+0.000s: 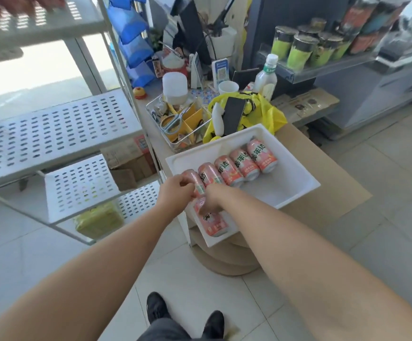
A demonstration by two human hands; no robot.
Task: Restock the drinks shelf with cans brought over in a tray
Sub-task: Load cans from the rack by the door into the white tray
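Both hands meet at the near-left corner of the white tray (300, 187), which sits on a brown cardboard surface (335, 193) stretching away to the right of the hands. The left hand (175, 193) has its fingers curled round the end can (195, 179), the leftmost of a row of pink cans lying on their sides. Just right of it, the right hand (213, 196) reaches down with its fingers bent over the top of the near can (213, 221), which lies alone at the tray's closest edge, below both hands. The other four cans (244, 161) run in a line beyond and to the right of the right hand, side by side and touching. To the left of the left hand stands the perforated white shelf (59, 134), with a lower tier (84, 188) just beside the left wrist. Beyond the tray lies a yellow bag (271, 116).
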